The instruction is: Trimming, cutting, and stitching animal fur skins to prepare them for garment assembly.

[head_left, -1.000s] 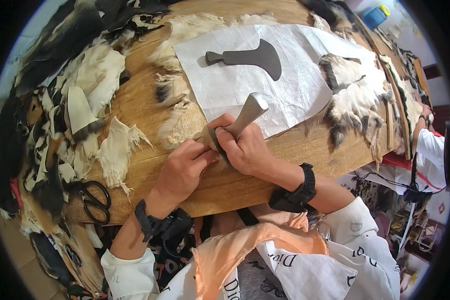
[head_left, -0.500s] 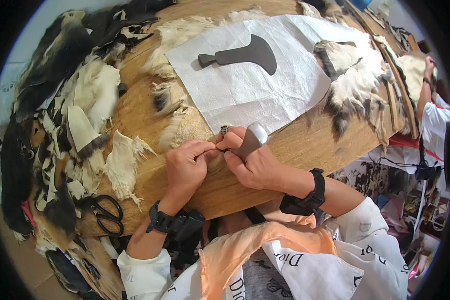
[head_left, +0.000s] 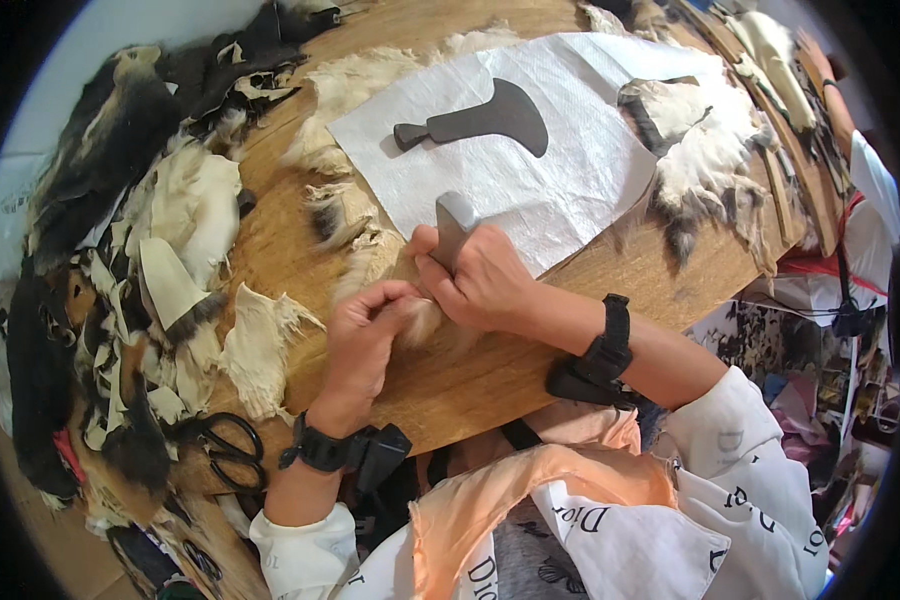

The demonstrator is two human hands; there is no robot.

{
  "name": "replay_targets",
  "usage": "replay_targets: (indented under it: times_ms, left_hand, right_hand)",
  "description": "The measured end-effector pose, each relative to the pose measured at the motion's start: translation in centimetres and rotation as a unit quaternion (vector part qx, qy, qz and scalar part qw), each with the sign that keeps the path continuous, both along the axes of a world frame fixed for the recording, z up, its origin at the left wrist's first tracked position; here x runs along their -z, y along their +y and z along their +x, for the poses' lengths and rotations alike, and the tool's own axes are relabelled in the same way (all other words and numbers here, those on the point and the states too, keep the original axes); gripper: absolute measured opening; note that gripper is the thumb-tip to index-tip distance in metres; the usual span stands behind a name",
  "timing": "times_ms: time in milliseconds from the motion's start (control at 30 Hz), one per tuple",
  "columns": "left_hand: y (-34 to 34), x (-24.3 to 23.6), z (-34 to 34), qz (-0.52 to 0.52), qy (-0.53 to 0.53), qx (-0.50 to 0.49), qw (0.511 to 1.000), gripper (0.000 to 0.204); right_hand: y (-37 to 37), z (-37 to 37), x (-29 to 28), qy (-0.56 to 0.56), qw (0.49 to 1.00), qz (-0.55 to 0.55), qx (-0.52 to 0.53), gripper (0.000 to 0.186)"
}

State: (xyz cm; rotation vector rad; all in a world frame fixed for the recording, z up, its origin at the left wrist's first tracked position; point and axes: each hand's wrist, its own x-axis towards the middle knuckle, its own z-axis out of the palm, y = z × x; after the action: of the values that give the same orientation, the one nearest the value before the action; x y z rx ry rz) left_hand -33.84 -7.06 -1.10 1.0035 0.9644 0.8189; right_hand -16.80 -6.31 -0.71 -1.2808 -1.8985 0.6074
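My right hand (head_left: 485, 280) is closed around a grey metal tool (head_left: 454, 228) with a smooth, flared upper end; its lower part is hidden in the fist. Close beside it, my left hand (head_left: 365, 335) pinches the edge of a small piece of pale fur (head_left: 425, 322). The fur hangs between the two hands, above the near edge of the wooden table. Where the tool meets the fur cannot be seen. Beyond the hands, a dark grey half-moon knife (head_left: 490, 115) lies flat on a white sheet (head_left: 570, 190), its curved blade to the right.
Pale and dark fur pelts (head_left: 185, 200) heap along the left of the wooden table (head_left: 280, 215). Black-handled scissors (head_left: 232, 450) lie at the near left edge. Another pelt (head_left: 705, 150) overlaps the sheet's right side. A co-worker's arm (head_left: 835, 105) reaches in at far right.
Both hands have drawn slightly apart, and the right has risen leftward with the tool. Pale fur now shows between them. The co-worker's hand has moved farther back.
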Motion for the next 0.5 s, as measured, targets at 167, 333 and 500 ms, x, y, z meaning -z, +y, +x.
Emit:
replay_targets:
  times_ms: [167, 333, 500]
  left_hand:
    - [0.6, -0.4, -0.4, -0.025, -0.044, -0.029, 0.998, 0.010]
    - [1.6, -1.4, -1.4, -0.061, -0.096, -0.038, 0.993, 0.012]
    - [3.0, -1.9, -2.5, -0.037, -0.157, -0.031, 0.986, 0.010]
  right_hand:
    - [2.1, -0.6, 1.0, 0.073, 0.992, 0.098, 0.008, 0.020]
    - [3.3, -0.6, 0.8, 0.029, 0.999, -0.016, 0.019, 0.014]
    - [4.9, -1.3, 0.5, 0.004, 0.995, -0.094, 0.011, 0.012]
